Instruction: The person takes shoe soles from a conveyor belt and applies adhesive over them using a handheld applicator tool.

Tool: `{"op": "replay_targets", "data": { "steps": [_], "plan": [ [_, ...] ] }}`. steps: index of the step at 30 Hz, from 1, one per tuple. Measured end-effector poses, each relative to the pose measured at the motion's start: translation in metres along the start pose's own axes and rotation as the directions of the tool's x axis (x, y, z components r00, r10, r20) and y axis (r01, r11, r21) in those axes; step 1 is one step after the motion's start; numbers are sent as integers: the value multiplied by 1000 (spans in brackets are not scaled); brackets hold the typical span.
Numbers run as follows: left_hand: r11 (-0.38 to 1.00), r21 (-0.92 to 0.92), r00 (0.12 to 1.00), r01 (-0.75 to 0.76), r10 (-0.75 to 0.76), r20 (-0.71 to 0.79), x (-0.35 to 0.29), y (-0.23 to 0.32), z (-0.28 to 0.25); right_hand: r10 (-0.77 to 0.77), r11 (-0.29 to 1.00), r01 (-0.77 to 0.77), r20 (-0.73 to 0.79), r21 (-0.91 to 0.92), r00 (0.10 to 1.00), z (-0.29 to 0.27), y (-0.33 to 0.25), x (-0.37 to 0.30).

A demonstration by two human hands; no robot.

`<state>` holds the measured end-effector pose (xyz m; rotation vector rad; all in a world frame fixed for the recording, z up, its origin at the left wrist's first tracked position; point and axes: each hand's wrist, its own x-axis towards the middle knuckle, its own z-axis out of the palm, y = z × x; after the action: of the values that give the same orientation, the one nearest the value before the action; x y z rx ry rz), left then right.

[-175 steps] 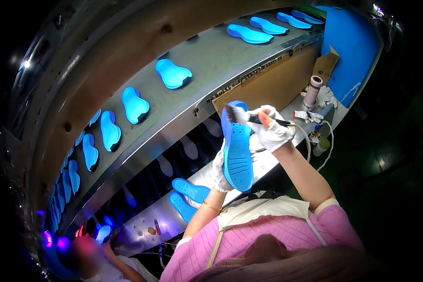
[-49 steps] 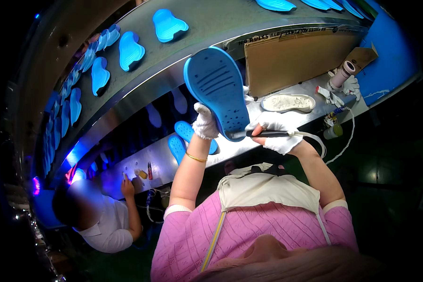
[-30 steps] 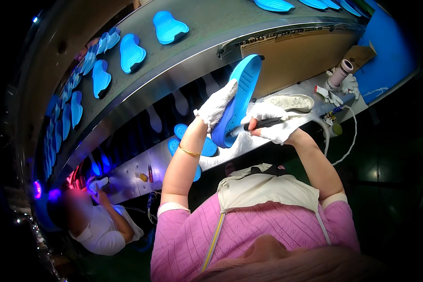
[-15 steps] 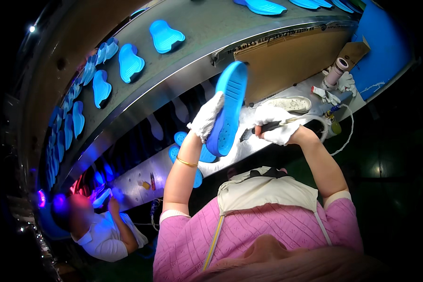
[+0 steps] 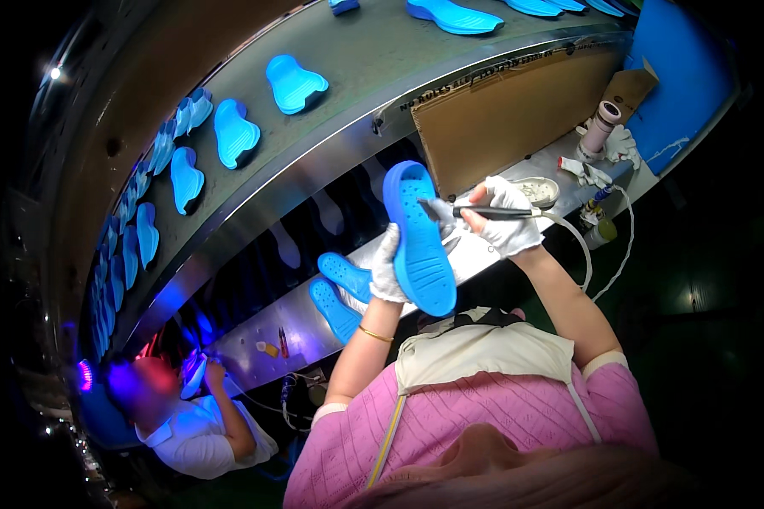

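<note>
Nearest are the wearer's pink knit top (image 5: pixel 518 407) and a cream apron (image 5: pixel 484 356) over it. Beyond the apron, the left hand (image 5: pixel 388 270), in a white glove, is curled around the left edge of a blue sole (image 5: pixel 426 263), with some of its fingers hidden behind it. The sole is held up above the bench (image 5: pixel 238 358), tilted, with its ribbed and perforated face in view. The right hand (image 5: pixel 509 227), also gloved but with some fingertips bare, is closed around the black handle of a brush (image 5: pixel 484 212). The brush's bristles lie over the upper right edge of the sole; whether they press on it is hard to tell. A pale tube (image 5: pixel 579 242) runs from the back of the handle.

On the bench, just left of the held sole, lie two more blue soles (image 5: pixel 334 310), partly behind the left hand and forearm. Behind the right hand sits a whitish sole-shaped piece (image 5: pixel 541 192), partly covered. Farther right stand a pink bottle (image 5: pixel 599 131) and, beside it, white gloves (image 5: pixel 624 147).

At the left, another person (image 5: pixel 208 437) in a white top sits or stands at the bench, with a pale-blue piece (image 5: pixel 193 377) near their hand. A cardboard sheet (image 5: pixel 518 119) stands upright at the back of the bench. Above and beyond runs a dark belt (image 5: pixel 344 55), edged in metal, carrying spaced-out blue pieces (image 5: pixel 295 83).
</note>
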<state>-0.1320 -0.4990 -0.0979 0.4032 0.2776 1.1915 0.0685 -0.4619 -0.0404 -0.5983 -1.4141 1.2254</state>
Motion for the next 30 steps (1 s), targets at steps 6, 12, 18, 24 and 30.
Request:
{"op": "replay_targets", "data": {
  "steps": [6,12,18,24,30],
  "plan": [
    [998,-58,994,21,-27,-104,11,-22,1,-210,967,226,138,-119,968,21,-8,-10],
    [959,-283,966,8,65,249,13,-13,1,-127,944,119,-6,-306,992,29,-9,-21],
    [981,49,976,-186,190,-104,13,-6,5,-3,967,59,218,-248,976,32,-13,-29],
    [982,-7,979,-191,190,-80,12,13,2,-228,829,369,348,-421,909,39,-12,-40],
    [964,-155,971,-216,230,73,0,14,29,82,980,-46,181,-196,980,20,-15,-21]
  ]
}}
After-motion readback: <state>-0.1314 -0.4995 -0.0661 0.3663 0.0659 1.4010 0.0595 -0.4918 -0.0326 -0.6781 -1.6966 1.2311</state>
